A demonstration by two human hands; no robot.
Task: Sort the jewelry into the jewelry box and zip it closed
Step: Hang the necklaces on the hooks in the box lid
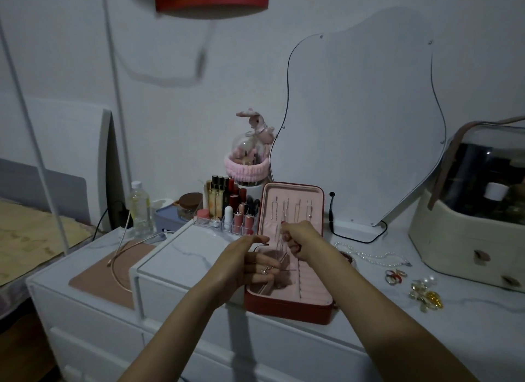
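White dresser top (468, 319), red jewelry box (295, 307) sitting open on it. Left hand (250, 263) hovers fingers loosely spread over the tray; right hand (301, 239) pinches a thin chain (279, 246). Pearl necklace (366, 255) and brooches (426, 296) lie just right.

The left hand (250, 263) covers a good chunk of the jewelry box (287, 302) tray, so no idea what's under it. The thin chain pinched in the right hand (298, 241) is too fine to make out. The cosmetic case (468, 228) runs off the right edge.
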